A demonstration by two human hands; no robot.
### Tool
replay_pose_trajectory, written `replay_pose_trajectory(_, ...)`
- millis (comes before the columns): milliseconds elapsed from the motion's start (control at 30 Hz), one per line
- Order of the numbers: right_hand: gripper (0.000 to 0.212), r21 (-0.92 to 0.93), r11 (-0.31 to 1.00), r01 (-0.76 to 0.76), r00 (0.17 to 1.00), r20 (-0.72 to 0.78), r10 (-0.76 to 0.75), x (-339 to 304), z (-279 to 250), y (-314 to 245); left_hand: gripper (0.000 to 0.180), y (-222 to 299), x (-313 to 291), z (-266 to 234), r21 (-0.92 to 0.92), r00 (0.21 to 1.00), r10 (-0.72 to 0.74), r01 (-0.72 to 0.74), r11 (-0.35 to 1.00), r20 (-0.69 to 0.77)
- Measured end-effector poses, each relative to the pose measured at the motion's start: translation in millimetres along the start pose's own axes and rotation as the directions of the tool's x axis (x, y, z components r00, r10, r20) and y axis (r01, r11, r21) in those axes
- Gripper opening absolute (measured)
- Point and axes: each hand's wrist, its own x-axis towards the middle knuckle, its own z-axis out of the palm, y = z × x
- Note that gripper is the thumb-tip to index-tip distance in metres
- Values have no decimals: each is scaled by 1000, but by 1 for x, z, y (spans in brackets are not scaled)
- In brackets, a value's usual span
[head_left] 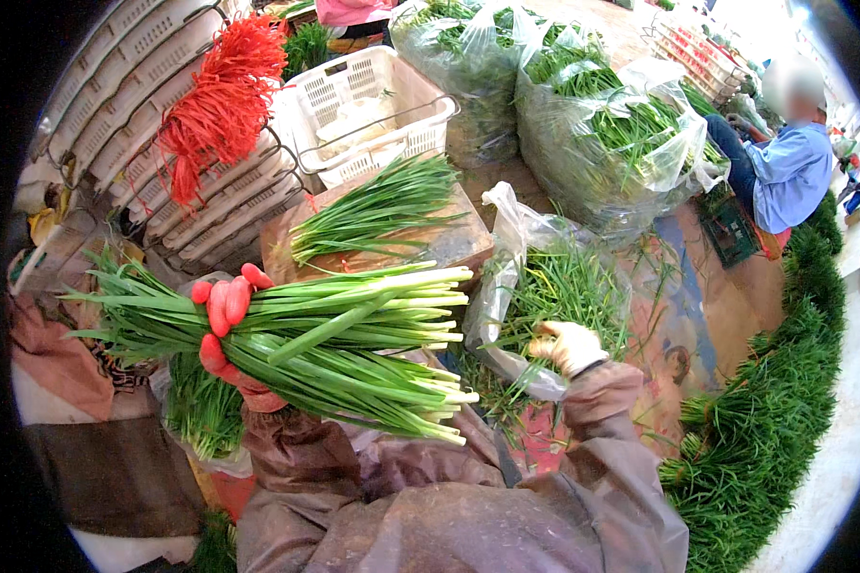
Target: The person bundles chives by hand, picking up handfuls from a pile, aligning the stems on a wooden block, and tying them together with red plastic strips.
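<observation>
My left hand [224,307], in a red glove, is wrapped round a thick bunch of garlic chives [354,334]. Its pale stem ends point right and the green tips fan out to the left. My right hand [571,348], in a whitish glove, is at the clear plastic bag [488,296] of loose chive leaves [554,286]. Its fingers are curled in toward the leaves, and whatever they grip is hidden. Just beyond the held bunch, a smaller pile of chives [377,210] lies on a wooden block [463,234].
Stacked crates [134,105] at the left carry red ties [222,105]. A white basket [373,72] stands beyond the block, beside large bags of chives [612,134]. Chive bundles [755,430] line the right side. A person in a blue shirt [791,162] sits at the far right.
</observation>
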Motion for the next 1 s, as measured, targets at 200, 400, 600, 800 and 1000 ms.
replay_pose_trajectory(200,32,311,947,81,949,265,-168,-14,71,-60,43,-19,-5,11,114,997,-79,78,990,2)
replay_pose_trajectory(400,50,746,533,-399,887,461,18,0,119,-77,42,-19,-3,15,189,980,-174,154,970,92)
replay_pose_trajectory(600,41,633,700,-331,906,420,48,12,128,-64,40,-13,-7,16,186,989,-145,140,972,17)
replay_pose_trajectory(800,30,702,620,-350,870,489,-63,2,132,-66,42,-19,-11,12,131,985,-170,165,978,26)
replay_pose_trajectory(1000,14,343,927,-152,899,438,-15,-3,59,-42,44,-8,-9,4,104,989,-138,144,984,-63)
